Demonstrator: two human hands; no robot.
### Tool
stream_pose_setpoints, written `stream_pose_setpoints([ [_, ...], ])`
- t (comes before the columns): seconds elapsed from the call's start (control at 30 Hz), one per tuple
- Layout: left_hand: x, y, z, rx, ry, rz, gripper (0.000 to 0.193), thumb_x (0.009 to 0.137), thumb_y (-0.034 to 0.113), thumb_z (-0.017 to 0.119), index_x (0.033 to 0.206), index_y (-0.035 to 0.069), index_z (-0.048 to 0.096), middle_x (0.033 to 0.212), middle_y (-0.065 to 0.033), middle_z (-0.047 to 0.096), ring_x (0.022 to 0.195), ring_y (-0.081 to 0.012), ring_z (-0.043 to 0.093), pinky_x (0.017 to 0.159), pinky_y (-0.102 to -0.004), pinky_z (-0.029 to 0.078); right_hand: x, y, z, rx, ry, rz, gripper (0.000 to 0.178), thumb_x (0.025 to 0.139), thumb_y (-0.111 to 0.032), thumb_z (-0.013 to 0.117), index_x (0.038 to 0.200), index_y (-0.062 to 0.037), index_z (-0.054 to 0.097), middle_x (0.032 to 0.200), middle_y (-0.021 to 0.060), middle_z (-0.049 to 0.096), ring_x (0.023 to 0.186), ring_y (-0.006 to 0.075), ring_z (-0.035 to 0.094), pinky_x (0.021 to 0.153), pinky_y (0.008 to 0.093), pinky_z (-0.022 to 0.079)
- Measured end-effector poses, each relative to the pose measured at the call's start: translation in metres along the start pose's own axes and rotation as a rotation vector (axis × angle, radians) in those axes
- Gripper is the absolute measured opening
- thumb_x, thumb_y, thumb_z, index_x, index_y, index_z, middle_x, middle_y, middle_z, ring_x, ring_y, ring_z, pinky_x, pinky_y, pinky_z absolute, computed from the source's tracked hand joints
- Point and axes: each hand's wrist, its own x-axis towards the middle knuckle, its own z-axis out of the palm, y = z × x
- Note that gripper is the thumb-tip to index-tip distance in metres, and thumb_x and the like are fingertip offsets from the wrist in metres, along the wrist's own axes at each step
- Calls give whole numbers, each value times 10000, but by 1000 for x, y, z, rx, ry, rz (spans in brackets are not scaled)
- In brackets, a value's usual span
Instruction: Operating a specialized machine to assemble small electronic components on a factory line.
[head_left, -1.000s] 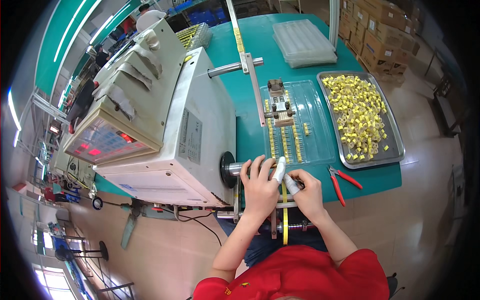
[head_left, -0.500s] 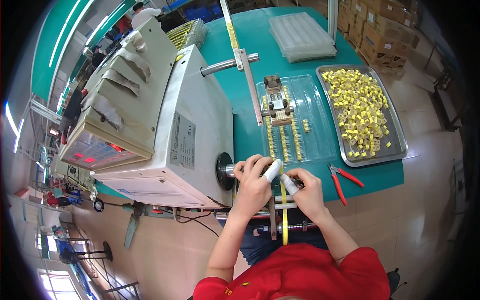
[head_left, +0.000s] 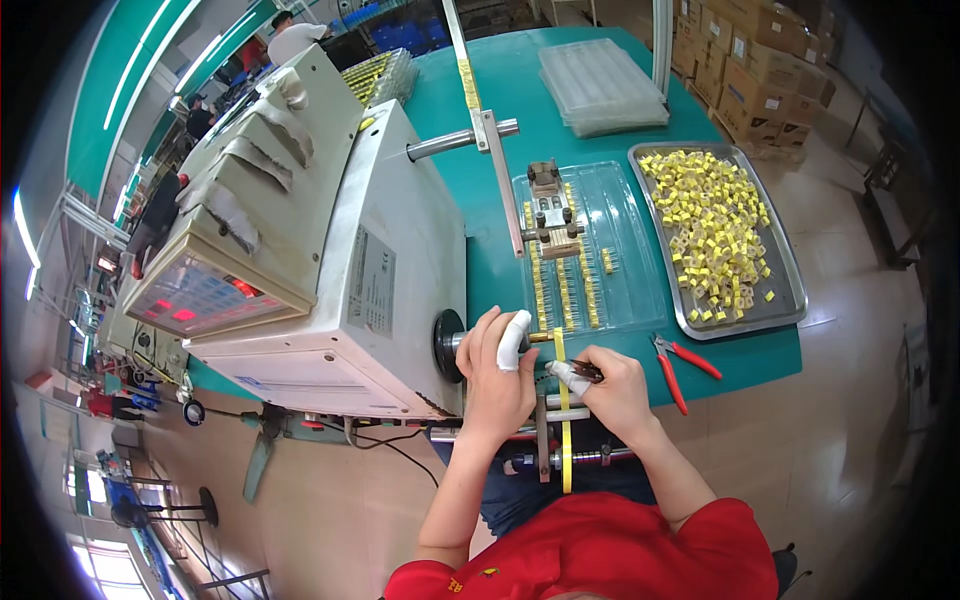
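My left hand (head_left: 493, 375) is raised beside the winding machine's spindle (head_left: 463, 342), its fingers stretched upward and a white cover on one finger. The hand hides part of the spindle. A narrow yellow tape (head_left: 566, 450) runs up between my hands from the rods near my lap, its top end near the spindle tip. My right hand (head_left: 618, 392), also with a white-wrapped finger, is closed around a slim dark tool (head_left: 586, 371) just right of the tape. Most of that tool is hidden, so its kind is unclear.
The white machine (head_left: 390, 230) fills the left. Ahead is a clear plastic tray (head_left: 635, 290) with rows of small yellow-wrapped coils. A metal tray (head_left: 790, 260) of loose yellow bobbins, red-handled cutters (head_left: 672, 380) and stacked plastic trays (head_left: 605, 85) are to the right and far side.
My left hand has drawn off the tape, its fingers lifting and straightening beside the spindle. My right hand has shifted slightly down, with the dark tool showing more clearly.
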Motion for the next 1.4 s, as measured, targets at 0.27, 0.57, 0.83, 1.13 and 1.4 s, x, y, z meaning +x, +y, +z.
stream_pose_setpoints([
  [0.27, -2, 3, -6, 26, 77, 32, 481, 835, 21, 647, 1292, 28, 496, 1283, -108, 516, 1279, -311, 426, 1059, -428, 251, -1, 3, -3, -46, -37, -9, 249, 763, -206, 795, 786, -24, 626, 730, 108, 639, 601, 272, 625, 545, 362, 486],
  [0.57, 3, 1, -1, 81, -80, 6, 485, 852, 113, 665, 1298, 27, 493, 1185, -140, 552, 1171, -310, 494, 1074, -451, 285, 7, -9, -13, 145, 11, 81, 308, 810, -193, 772, 1005, 5, 639, 842, 110, 653, 727, 230, 627, 641, 304, 489],
  [0.83, 5, -8, 1, -17, -116, 1, 573, 798, 184, 739, 1297, 38, 498, 1192, -119, 537, 1162, -308, 467, 1027, -433, 278, 14, -5, -32, -466, 20, -317, 353, 793, -63, 685, 1138, -31, 619, 902, 99, 584, 852, 283, 549, 791, 383, 421],
  [1.13, 1, -7, 4, -48, -93, -14, 591, 783, 189, 756, 1300, 52, 503, 1231, -104, 517, 1200, -298, 422, 1030, -425, 257, 21, -3, -22, -512, 10, -399, 282, 759, -43, 689, 1030, -14, 620, 863, 85, 580, 837, 265, 549, 771, 379, 414],
  [1.4, 2, -7, 3, -39, -102, -12, 580, 784, 184, 753, 1291, 49, 507, 1227, -99, 519, 1191, -296, 428, 1022, -422, 263, 22, -3, -25, -530, -10, -416, 274, 752, -31, 682, 1016, -11, 612, 859, 90, 581, 831, 264, 556, 769, 379, 411],
])
